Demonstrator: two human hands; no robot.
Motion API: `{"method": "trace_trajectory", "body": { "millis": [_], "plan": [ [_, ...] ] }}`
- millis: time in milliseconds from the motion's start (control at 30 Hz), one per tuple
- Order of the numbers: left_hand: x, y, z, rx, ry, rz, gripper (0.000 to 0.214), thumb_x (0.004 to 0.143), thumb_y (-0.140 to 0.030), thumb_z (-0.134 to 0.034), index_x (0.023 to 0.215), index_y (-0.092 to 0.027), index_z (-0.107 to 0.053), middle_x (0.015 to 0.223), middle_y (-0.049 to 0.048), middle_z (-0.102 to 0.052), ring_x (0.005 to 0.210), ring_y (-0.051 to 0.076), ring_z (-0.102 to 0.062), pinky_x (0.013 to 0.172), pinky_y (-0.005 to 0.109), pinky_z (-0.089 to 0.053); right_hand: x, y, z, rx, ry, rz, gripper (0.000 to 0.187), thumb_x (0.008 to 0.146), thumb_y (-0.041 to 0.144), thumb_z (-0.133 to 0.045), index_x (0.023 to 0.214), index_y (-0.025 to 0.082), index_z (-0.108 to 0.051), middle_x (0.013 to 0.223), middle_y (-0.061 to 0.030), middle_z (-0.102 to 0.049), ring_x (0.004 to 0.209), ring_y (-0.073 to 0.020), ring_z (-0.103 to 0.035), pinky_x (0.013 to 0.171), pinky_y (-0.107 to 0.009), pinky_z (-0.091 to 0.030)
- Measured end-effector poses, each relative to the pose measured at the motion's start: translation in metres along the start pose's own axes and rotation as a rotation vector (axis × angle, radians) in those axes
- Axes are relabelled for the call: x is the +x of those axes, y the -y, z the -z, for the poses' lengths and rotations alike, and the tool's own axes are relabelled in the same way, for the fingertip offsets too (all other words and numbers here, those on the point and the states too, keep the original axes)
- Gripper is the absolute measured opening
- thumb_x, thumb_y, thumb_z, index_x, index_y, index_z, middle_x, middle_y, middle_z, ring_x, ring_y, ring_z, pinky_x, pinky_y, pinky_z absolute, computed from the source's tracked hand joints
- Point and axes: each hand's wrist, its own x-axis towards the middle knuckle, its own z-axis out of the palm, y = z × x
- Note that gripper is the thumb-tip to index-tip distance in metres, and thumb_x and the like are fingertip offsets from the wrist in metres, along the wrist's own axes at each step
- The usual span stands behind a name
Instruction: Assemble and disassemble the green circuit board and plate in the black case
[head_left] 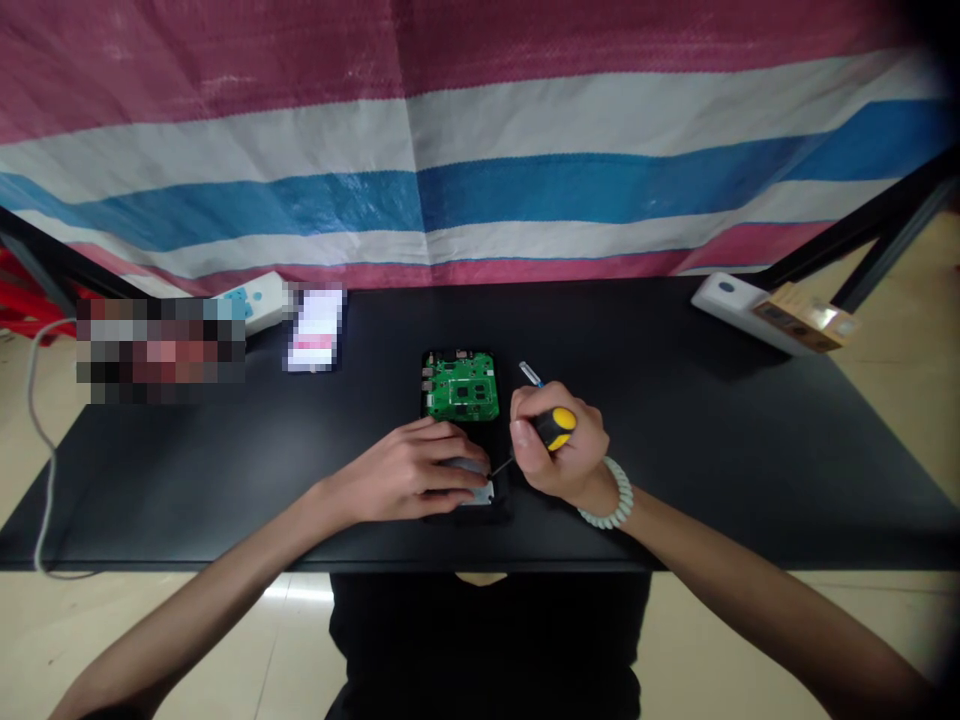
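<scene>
A black device case lies open on the black table, with a green circuit board in its far half. My left hand rests flat on the near half, fingers pressed down on a grey part. My right hand is closed round a screwdriver with a black and yellow handle. Its thin shaft slants down to the left, and the tip meets the case beside my left fingertips. A pale bead bracelet circles my right wrist. A small blue-and-silver tool lies just beyond my right hand.
A white power strip and a phone lie at the back left, next to a blurred patch. Another white power strip with a tan box sits at the back right. A striped tarp hangs behind the table.
</scene>
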Motion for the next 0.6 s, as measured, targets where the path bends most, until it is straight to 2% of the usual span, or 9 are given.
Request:
{"method": "trace_trajectory", "body": {
  "millis": [133,267,367,467,533,600],
  "plan": [
    [0.0,0.0,0.001,0.045,-0.014,-0.007,0.023,0.108,-0.03,-0.062,0.126,-0.025,-0.075,0.128,0.007,-0.077,0.12,0.023,-0.067,0.1,0.037,-0.052,0.003,0.005,0.002,-0.035,0.027,-0.012,0.013,0.094,0.022,-0.064,0.087,0.026,-0.053,0.066,0.0049,-0.059,0.049,-0.0122,-0.058,0.048,-0.026,-0.047],
    [-0.001,0.001,0.0,0.094,-0.017,-0.026,0.025,0.108,-0.031,-0.061,0.129,-0.025,-0.074,0.128,0.0062,-0.077,0.121,0.023,-0.067,0.099,0.037,-0.052,0.006,0.01,0.004,-0.109,0.02,0.012,0.009,0.095,0.02,-0.065,0.098,0.026,-0.06,0.075,0.0025,-0.07,0.055,-0.0136,-0.065,0.052,-0.027,-0.055],
    [-0.002,0.002,0.0,0.131,-0.026,-0.054,0.026,0.109,-0.031,-0.06,0.13,-0.024,-0.073,0.129,0.0065,-0.077,0.12,0.023,-0.068,0.097,0.037,-0.051,0.006,0.012,0.004,-0.101,0.044,0.025,0.028,0.096,0.021,-0.066,0.122,0.027,-0.062,0.081,0.0012,-0.073,0.055,-0.0149,-0.066,0.054,-0.03,-0.059],
    [-0.003,0.002,-0.001,0.17,-0.038,-0.084,0.026,0.11,-0.032,-0.058,0.13,-0.022,-0.072,0.13,0.0075,-0.076,0.118,0.023,-0.069,0.094,0.036,-0.051,0.008,0.013,0.004,-0.106,0.084,0.037,0.054,0.098,0.022,-0.065,0.15,0.027,-0.05,0.084,-0.0008,-0.075,0.051,-0.0156,-0.062,0.055,-0.033,-0.06],
    [-0.002,0.002,-0.002,0.196,-0.049,-0.089,0.025,0.111,-0.033,-0.056,0.128,-0.022,-0.071,0.129,0.0071,-0.077,0.117,0.022,-0.069,0.094,0.035,-0.05,0.01,0.013,0.004,-0.106,0.114,0.047,0.062,0.1,0.022,-0.064,0.158,0.027,-0.043,0.085,-0.0005,-0.076,0.049,-0.0149,-0.06,0.055,-0.033,-0.06],
    [-0.001,0.002,-0.002,0.214,-0.071,-0.076,0.024,0.111,-0.033,-0.056,0.126,-0.022,-0.071,0.124,0.0065,-0.079,0.115,0.021,-0.07,0.093,0.035,-0.05,0.013,0.012,0.004,-0.11,0.141,0.056,0.06,0.101,0.024,-0.064,0.158,0.028,-0.043,0.089,-0.0006,-0.078,0.05,-0.0143,-0.06,0.058,-0.033,-0.061]
  ]
}}
